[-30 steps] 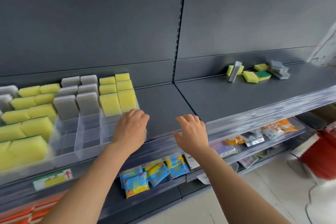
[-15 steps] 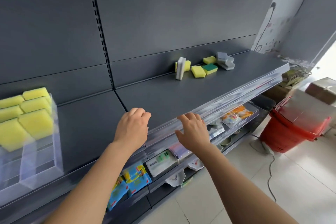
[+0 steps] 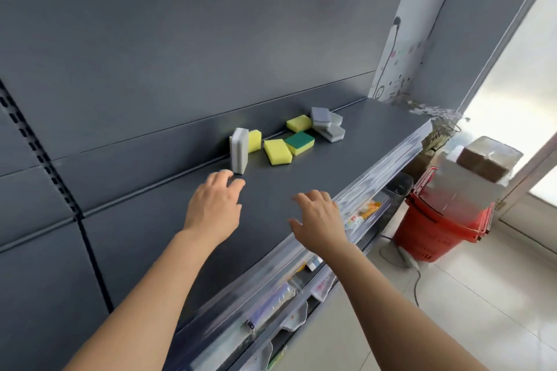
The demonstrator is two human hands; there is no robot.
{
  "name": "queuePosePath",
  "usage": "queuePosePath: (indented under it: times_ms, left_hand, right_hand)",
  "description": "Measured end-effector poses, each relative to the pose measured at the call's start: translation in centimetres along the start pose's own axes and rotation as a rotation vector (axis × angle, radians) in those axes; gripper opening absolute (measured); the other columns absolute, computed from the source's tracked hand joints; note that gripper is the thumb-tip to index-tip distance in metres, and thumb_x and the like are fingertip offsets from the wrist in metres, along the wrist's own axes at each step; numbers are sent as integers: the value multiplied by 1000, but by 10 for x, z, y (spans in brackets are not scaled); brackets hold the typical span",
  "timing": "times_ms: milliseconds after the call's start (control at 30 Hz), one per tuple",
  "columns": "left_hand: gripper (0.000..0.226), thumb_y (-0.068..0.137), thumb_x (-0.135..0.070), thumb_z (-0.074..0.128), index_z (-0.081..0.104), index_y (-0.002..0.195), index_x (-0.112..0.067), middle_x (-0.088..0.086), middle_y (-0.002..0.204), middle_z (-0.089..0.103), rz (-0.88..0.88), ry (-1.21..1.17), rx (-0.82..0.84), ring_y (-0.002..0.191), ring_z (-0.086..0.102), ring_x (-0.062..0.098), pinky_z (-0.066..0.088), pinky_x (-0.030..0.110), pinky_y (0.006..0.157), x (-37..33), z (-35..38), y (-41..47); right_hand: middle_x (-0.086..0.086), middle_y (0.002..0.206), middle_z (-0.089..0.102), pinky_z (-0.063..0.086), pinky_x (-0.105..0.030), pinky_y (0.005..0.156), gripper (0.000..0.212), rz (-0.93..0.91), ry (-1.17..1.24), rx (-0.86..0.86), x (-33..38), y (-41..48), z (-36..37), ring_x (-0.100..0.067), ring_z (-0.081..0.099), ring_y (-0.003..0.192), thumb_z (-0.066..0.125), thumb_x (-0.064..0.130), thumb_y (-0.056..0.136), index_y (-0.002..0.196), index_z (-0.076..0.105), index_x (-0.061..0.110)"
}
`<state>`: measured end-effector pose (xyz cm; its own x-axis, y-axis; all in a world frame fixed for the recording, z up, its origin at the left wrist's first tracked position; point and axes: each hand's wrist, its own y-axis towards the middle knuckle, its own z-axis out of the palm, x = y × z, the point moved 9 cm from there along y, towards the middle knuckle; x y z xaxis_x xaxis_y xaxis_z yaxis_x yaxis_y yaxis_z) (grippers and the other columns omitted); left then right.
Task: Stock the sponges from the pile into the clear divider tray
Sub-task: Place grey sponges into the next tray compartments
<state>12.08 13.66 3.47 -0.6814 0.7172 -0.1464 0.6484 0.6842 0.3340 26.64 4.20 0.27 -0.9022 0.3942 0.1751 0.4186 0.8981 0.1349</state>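
Note:
A loose pile of sponges lies at the back of the dark grey shelf (image 3: 304, 190). A grey sponge (image 3: 239, 150) stands on end, with a yellow sponge (image 3: 255, 140) behind it. To the right lie another yellow sponge (image 3: 277, 151), a green-topped sponge (image 3: 300, 142), one more yellow sponge (image 3: 298, 123) and stacked grey sponges (image 3: 327, 124). My left hand (image 3: 214, 209) hovers just short of the upright grey sponge, fingers apart and holding nothing. My right hand (image 3: 319, 218) is spread above the shelf's front edge, also holding nothing. The clear divider tray is out of view.
Below the shelf, a lower shelf (image 3: 304, 289) holds packaged goods behind a clear front strip. A red basket (image 3: 443, 229) with boxes on it stands on the tiled floor at the right. A slotted upright (image 3: 45, 166) runs down the back panel at the left.
The view has swung right, so the divider tray with its sponges has left the frame. Both hands have moved toward the pile, which is now much closer.

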Motion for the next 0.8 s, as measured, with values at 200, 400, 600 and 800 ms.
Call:
queuePosePath:
  times_ms: [200, 400, 600, 800]
  left_hand:
    - [52, 84, -25, 64, 45, 132, -17, 14, 146, 24, -44, -7, -30, 129, 30, 30, 40, 39, 97, 9, 23, 88]
    - [56, 84, -23, 65, 41, 134, -18, 18, 149, 13, -199, -95, -7, 129, 28, 34, 41, 42, 96, 31, 54, 137]
    - [29, 87, -4, 57, 60, 114, -14, 12, 130, 40, -262, -183, -118, 104, 50, 33, 48, 43, 72, 32, 57, 168]
    - [52, 83, -3, 57, 43, 132, -11, 11, 127, 48, -277, -203, -292, 109, 51, 30, 45, 40, 85, 3, 51, 211]
  right_hand:
    - [-3, 132, 47, 32, -35, 101, 48, 54, 1, -25, -41, 76, -4, -25, 37, 126, 56, 38, 88, 132, 44, 22]
    - [-3, 128, 49, 33, -35, 99, 46, 80, 19, -38, -70, 135, 0, -25, 38, 123, 56, 38, 88, 129, 47, 20]
    - [-3, 128, 49, 33, -35, 98, 45, 74, 58, -62, -100, 189, 6, -25, 39, 122, 57, 37, 88, 128, 48, 19]
    - [-4, 128, 49, 33, -36, 96, 46, 14, 97, -105, -135, 252, 8, -27, 41, 119, 60, 30, 86, 129, 48, 18]
